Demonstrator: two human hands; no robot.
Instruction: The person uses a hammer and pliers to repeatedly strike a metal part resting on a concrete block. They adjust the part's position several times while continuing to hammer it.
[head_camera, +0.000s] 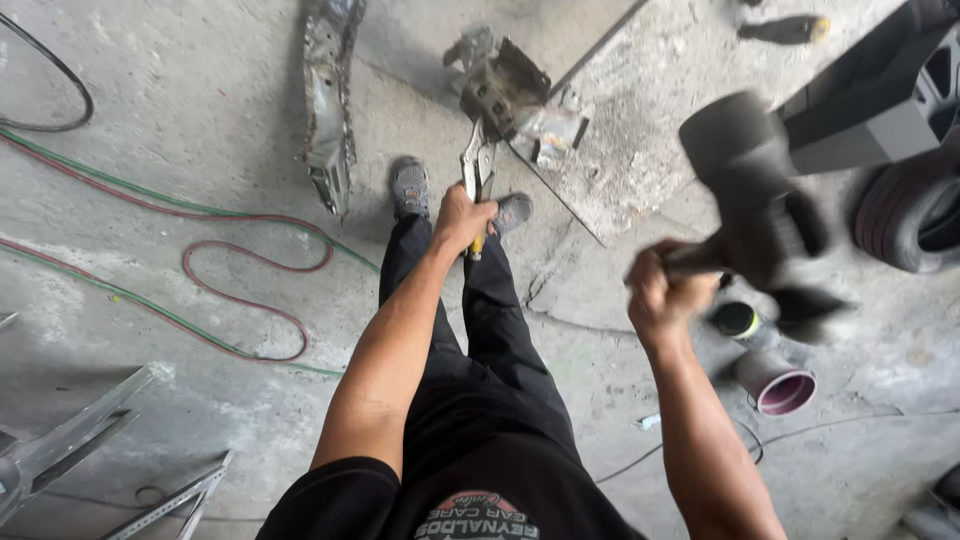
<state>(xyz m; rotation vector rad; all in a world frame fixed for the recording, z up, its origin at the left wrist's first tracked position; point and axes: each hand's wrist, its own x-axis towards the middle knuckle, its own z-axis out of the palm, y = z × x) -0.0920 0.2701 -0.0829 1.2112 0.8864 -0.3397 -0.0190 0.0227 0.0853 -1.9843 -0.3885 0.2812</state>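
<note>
— What does the left hand (462, 218) hold?

— Its fingers grip the pliers (478, 165), which clamp a rusty bracket (505, 88) at twelve o'clock, above the floor (150, 120).

— And the right hand (655, 292)?

— Its fingers are closed on a hammer (750, 190), blurred, at two o'clock. I think the pliers must stay firm and the blow must land flat on the bracket.
</note>
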